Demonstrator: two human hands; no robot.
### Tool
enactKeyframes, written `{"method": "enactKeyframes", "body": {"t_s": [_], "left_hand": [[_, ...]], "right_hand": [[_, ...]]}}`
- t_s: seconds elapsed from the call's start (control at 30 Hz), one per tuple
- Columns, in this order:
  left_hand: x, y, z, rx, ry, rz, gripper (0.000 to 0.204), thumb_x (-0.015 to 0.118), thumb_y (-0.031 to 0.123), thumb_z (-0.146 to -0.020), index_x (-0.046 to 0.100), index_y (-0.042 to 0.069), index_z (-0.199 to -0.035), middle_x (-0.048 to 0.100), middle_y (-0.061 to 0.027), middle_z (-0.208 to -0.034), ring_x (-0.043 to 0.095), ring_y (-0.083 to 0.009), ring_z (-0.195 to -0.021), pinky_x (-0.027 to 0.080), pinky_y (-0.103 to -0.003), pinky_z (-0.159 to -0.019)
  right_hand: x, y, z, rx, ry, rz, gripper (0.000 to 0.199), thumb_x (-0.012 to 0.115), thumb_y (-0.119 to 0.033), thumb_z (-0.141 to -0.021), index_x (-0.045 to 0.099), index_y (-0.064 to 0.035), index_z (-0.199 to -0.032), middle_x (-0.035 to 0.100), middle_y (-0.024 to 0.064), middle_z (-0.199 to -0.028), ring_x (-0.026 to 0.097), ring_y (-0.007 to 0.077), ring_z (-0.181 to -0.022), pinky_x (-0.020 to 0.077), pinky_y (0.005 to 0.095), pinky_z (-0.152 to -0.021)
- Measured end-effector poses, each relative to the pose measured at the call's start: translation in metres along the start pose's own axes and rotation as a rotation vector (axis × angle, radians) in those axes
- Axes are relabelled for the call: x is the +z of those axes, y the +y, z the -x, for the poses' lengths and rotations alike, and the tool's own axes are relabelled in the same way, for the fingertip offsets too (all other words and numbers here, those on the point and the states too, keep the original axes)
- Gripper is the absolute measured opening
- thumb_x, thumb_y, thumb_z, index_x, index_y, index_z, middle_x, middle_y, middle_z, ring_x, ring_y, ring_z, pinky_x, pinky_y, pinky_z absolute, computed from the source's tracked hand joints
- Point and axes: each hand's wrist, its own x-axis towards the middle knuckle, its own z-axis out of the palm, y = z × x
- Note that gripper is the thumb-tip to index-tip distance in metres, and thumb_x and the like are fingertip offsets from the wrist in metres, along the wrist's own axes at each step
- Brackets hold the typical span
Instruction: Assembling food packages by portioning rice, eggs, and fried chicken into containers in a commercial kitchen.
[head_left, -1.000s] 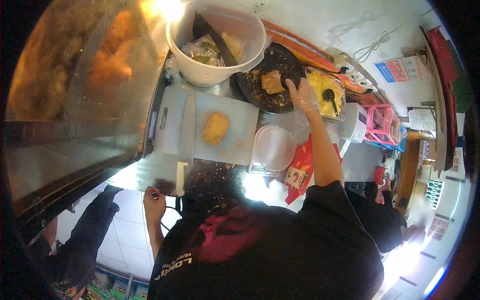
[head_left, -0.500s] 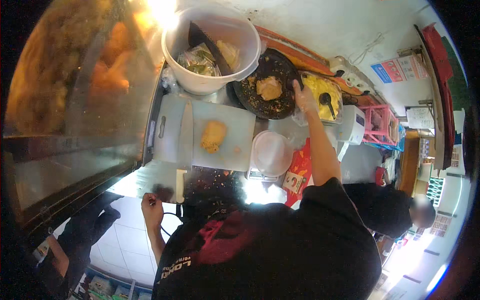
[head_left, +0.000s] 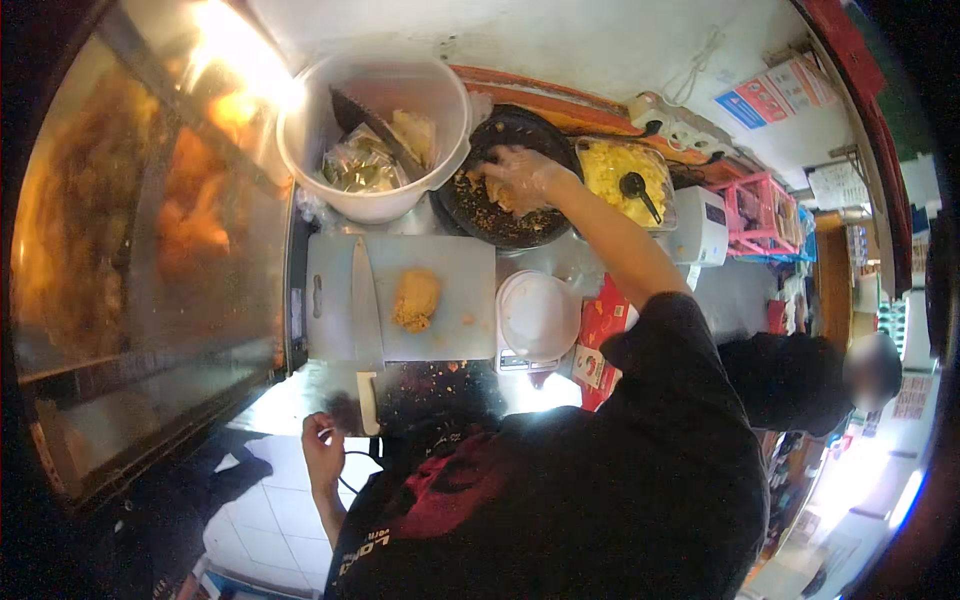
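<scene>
My right hand [head_left: 525,180], in a clear plastic glove, reaches into a shallow round black mortar [head_left: 520,232]. Its fingers close over a piece of fried chicken [head_left: 497,190], which they partly hide. Chopped bits lie around the piece. Low at the counter's front edge is my left hand [head_left: 322,442], fingers curled; whatever may be inside them is hidden. Near it a large knife [head_left: 367,310] lies across the left part of a pale cutting board [head_left: 465,260], white handle toward me. To the right of the blade rests a golden breaded piece [head_left: 415,298].
A white bucket [head_left: 375,208] holding bags and a dark blade-like tool stands at back left. Right of the mortar is a tub of yellow food [head_left: 605,175] with a black spoon. A kitchen scale [head_left: 540,318] carries a white bowl. Other people stand right and lower left.
My right hand has left the mortar's right rim and moved left into it, onto the fried chicken. The left hand stays low by the knife handle.
</scene>
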Motion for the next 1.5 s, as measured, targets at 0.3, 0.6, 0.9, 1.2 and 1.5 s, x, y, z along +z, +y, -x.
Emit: {"method": "enactKeyframes", "body": {"t_s": [0.3,0.6,0.9,1.2,1.5], "left_hand": [[0.006,-0.005,0.011,0.091,-0.016,0.019,0.033,0.055,-0.004,-0.073,0.049,0.007,-0.103,0.058,-0.0121,-0.118,0.057,-0.0255,-0.108,0.045,-0.04,-0.097],[0.061,0.034,0.041,0.326,-0.02,0.171,0.035,0.048,-0.01,-0.064,0.044,0.007,-0.094,0.05,-0.0086,-0.113,0.049,-0.0204,-0.108,0.038,-0.034,-0.099],[0.144,0.077,0.062,0.384,-0.199,0.091,0.035,0.047,-0.009,-0.065,0.044,0.008,-0.096,0.047,-0.007,-0.113,0.048,-0.0203,-0.108,0.036,-0.034,-0.102],[0.174,0.083,0.091,0.395,-0.248,0.052,0.037,0.048,-0.005,-0.067,0.047,0.006,-0.102,0.048,-0.0077,-0.116,0.048,-0.0199,-0.11,0.036,-0.035,-0.101],[0.125,0.058,0.085,0.367,-0.078,-0.08,0.04,0.051,-0.006,-0.069,0.051,0.004,-0.108,0.052,-0.0091,-0.113,0.053,-0.0198,-0.103,0.045,-0.034,-0.096]], "right_hand": [[0.017,-0.003,0.017,0.101,0.017,-0.19,0.064,0.082,-0.022,-0.065,0.053,-0.0082,-0.12,0.053,0.0167,-0.119,0.058,0.0351,-0.109,0.0503,0.0472,-0.092],[-0.106,-0.009,0.282,-0.012,0.768,-0.506,0.055,0.081,-0.026,-0.072,0.053,-0.0057,-0.115,0.06,0.0119,-0.105,0.062,0.0257,-0.096,0.0503,0.0391,-0.084],[0.024,-0.002,0.423,0.22,0.325,-0.626,0.057,0.08,-0.033,-0.069,0.052,-0.0068,-0.111,0.063,0.0173,-0.095,0.063,0.0364,-0.094,0.0504,0.0463,-0.083],[0.12,0.044,0.46,0.404,-0.024,-0.769,0.062,0.081,-0.033,-0.069,0.057,-0.0043,-0.119,0.064,0.0177,-0.1,0.065,0.0329,-0.093,0.0549,0.0431,-0.078],[-0.032,-0.023,0.456,0.809,0.377,-0.509,0.05,0.068,-0.025,-0.09,0.056,-0.0052,-0.134,0.064,0.0162,-0.125,0.063,0.0258,-0.111,0.0502,0.0407,-0.094]]}}
